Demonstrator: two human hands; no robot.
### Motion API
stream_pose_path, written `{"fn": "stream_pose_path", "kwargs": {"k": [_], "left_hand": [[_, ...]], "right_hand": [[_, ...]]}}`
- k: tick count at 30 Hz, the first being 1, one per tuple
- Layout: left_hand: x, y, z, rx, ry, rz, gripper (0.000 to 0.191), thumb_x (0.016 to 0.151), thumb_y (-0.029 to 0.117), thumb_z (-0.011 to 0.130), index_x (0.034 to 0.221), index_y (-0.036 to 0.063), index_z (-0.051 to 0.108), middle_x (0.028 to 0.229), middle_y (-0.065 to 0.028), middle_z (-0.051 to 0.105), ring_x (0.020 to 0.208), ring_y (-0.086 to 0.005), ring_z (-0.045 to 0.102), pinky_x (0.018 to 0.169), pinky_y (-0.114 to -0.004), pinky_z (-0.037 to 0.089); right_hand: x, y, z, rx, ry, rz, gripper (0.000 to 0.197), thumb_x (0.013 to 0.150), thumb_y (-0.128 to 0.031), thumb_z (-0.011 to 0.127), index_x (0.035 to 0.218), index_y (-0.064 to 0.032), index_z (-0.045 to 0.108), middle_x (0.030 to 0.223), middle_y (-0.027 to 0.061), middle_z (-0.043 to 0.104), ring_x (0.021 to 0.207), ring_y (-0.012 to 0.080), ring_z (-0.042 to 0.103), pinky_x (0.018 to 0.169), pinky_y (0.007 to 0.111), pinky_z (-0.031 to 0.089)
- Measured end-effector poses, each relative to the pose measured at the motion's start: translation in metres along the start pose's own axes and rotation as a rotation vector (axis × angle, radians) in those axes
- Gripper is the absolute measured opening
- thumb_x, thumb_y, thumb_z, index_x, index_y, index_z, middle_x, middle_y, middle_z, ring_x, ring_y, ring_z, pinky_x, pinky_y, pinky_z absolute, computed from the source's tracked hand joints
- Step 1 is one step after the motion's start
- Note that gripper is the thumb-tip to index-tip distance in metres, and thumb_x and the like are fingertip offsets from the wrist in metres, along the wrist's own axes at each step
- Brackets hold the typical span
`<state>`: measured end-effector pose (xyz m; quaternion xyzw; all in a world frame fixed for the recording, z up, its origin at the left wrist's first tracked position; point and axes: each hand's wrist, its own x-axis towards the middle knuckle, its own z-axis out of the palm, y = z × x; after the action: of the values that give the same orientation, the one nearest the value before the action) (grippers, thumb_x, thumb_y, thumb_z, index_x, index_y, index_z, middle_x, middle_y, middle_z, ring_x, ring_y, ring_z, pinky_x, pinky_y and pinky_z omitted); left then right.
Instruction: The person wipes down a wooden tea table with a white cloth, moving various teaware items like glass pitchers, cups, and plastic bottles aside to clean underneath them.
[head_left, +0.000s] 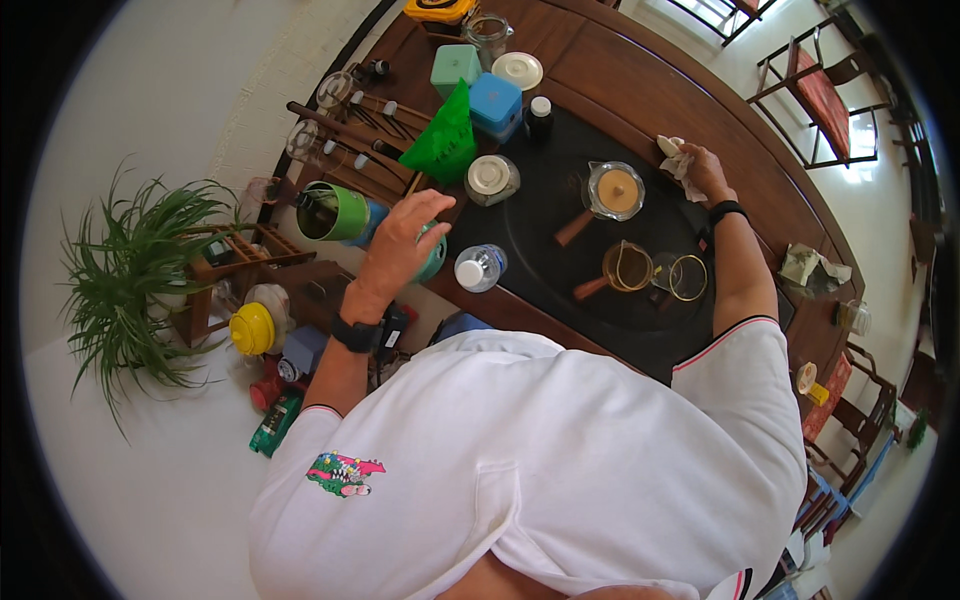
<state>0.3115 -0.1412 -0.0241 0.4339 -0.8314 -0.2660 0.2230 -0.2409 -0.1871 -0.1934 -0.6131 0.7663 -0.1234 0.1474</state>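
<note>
My right hand (705, 172) grips a crumpled off-white cloth or tissue (673, 156) against the brown wooden table (622, 71), just beyond the black tea tray (547, 199). My left hand (401, 244) hovers with thumb and fingers apart and nothing visible between them. A teal round container (433, 259) is partly hidden behind it; contact cannot be told. Right of that hand stands a clear plastic bottle (481, 268) with a white cap. On the tray sit a glass teapot (616, 191) with a wooden lid and side handle, and a second side-handled glass pot (628, 266).
A glass cup (686, 277) stands beside the second pot. A lidded glass jar (492, 180), green packet (446, 142), blue box (495, 105) and dark bottle (538, 118) cluster at the back left. A green cup (341, 214) and potted plant (142, 285) are left. Crumpled packaging (814, 266) lies right.
</note>
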Motion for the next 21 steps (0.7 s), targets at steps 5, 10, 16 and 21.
{"fn": "stream_pose_path", "kwargs": {"k": [5, 10, 16, 21], "left_hand": [[-0.022, 0.012, 0.007, -0.195, -0.225, -0.128, 0.063, 0.079, 0.019, 0.076, 0.137, 0.0118, 0.052, 0.14, -0.0163, 0.049, 0.13, -0.033, 0.046, 0.107, -0.038, 0.037], [-0.033, 0.005, 0.018, -0.245, -0.296, -0.094, 0.06, 0.091, 0.035, 0.065, 0.142, 0.0102, 0.046, 0.144, -0.0162, 0.045, 0.135, -0.0332, 0.041, 0.11, -0.039, 0.034], [-0.046, -0.034, 0.043, -0.724, -0.216, -0.266, 0.052, 0.099, 0.035, 0.055, 0.143, 0.0077, 0.045, 0.144, -0.0087, 0.046, 0.135, -0.0197, 0.042, 0.108, -0.033, 0.035], [-0.057, -0.028, 0.047, -0.73, -0.297, -0.231, 0.092, 0.08, 0.02, 0.078, 0.153, 0.0126, 0.023, 0.15, -0.0113, 0.038, 0.139, -0.024, 0.037, 0.111, -0.037, 0.031]], "right_hand": [[0.0, -0.012, -0.033, 0.212, -0.031, 0.228, 0.029, 0.089, -0.007, 0.056, 0.115, -0.0097, 0.069, 0.102, 0.0142, 0.071, 0.1, 0.0253, 0.068, 0.084, 0.036, 0.052], [-0.013, -0.04, -0.063, 0.835, -0.011, 0.183, 0.039, 0.082, -0.001, 0.053, 0.118, -0.0062, 0.066, 0.099, 0.0042, 0.068, 0.088, 0.0121, 0.064, 0.078, 0.028, 0.052], [-0.057, -0.124, -0.076, 1.356, -0.093, 0.127, 0.039, 0.086, 0.0, 0.055, 0.125, -0.0026, 0.059, 0.105, 0.0038, 0.065, 0.09, 0.0131, 0.064, 0.08, 0.027, 0.052], [-0.087, -0.168, -0.04, 1.403, -0.059, 0.052, 0.039, 0.088, 0.0, 0.056, 0.128, -0.0019, 0.055, 0.108, 0.0045, 0.064, 0.094, 0.0131, 0.063, 0.083, 0.027, 0.052]]}}
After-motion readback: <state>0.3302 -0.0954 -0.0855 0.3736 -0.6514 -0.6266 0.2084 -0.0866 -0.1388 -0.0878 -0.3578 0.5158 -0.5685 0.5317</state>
